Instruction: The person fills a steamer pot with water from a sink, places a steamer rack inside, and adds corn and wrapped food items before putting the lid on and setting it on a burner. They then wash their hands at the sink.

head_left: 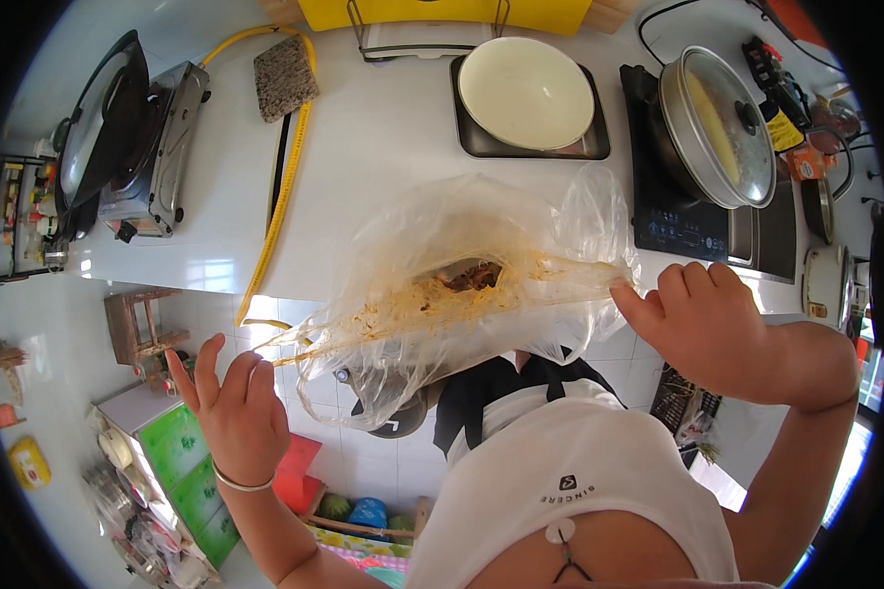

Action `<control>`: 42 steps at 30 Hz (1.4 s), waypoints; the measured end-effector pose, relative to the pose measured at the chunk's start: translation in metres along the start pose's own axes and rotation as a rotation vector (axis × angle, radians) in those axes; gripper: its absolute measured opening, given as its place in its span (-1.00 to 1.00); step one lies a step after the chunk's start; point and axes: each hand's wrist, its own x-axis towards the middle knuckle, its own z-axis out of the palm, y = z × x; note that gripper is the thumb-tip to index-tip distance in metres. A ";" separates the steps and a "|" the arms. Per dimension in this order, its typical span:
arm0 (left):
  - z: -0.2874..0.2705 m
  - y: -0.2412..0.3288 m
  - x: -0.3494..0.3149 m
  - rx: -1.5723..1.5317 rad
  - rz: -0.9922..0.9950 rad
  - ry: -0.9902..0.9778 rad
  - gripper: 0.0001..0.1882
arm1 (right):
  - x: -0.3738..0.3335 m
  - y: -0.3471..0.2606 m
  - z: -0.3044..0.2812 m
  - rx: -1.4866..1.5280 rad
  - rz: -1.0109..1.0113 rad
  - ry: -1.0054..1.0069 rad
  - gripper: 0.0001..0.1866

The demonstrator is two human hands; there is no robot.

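Observation:
A clear plastic bag (383, 285) is stretched between my two hands at the front edge of the white counter. Its inside is smeared with orange-yellow residue, and some dark brown food (474, 277) shows through the gap in its mouth. My left hand (238, 402) pinches one drawn-out corner of the bag, with a couple of fingers lifted away. On the other side, my right hand (702, 319) grips the bag's opposite edge between thumb and fingers. Loose film bunches up beside the right hand and hangs down below the counter edge.
Behind the bag, a white bowl (526, 93) stands on a dark metal tray (599, 147). A lidded pan (722, 128) sits on the black induction cooker (673, 231) at right. At left are a gas stove (157, 157) with a wok, a yellow hose (277, 216) and a stone slab (286, 79).

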 end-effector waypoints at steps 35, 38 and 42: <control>0.111 0.011 -0.096 -0.789 -0.688 -0.068 -0.37 | -0.087 -0.019 0.079 2.457 0.473 0.046 -0.48; 0.116 0.056 -0.124 -0.468 -0.531 -0.561 -0.31 | -0.132 -0.015 0.101 2.763 0.403 0.142 -0.50; 0.094 0.172 -0.109 -0.568 -0.342 -0.690 -0.29 | -0.207 -0.020 0.137 2.820 0.356 0.257 -0.51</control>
